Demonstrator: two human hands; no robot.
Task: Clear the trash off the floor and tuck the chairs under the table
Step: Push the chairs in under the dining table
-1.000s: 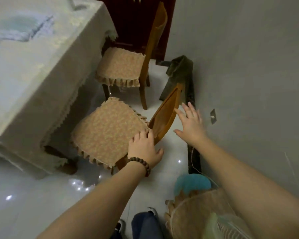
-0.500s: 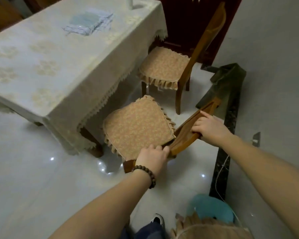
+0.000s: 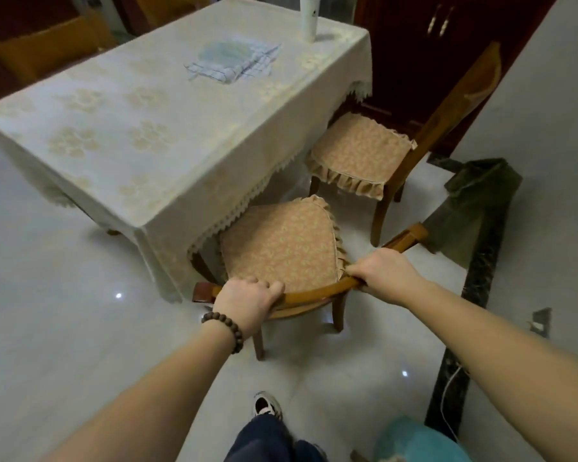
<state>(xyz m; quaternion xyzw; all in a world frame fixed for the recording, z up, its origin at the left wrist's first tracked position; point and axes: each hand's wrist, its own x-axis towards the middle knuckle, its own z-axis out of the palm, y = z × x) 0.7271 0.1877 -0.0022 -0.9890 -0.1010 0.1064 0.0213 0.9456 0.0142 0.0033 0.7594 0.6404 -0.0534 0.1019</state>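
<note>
You had both hands clamped on the near chair's [image 3: 282, 248] curved top rail, left hand [image 3: 247, 301] and right hand [image 3: 382, 273] apart. Its seat sat just beside the tabletop [image 3: 147, 121] edge, front barely under the lace. Risk: pushing skewed could snag the tablecloth [image 3: 214, 195] fringe or clip the table leg.

Glossy white tiled floor [image 3: 64, 328], grey wall [image 3: 554, 105], dark red cabinet [image 3: 414, 55].
</note>
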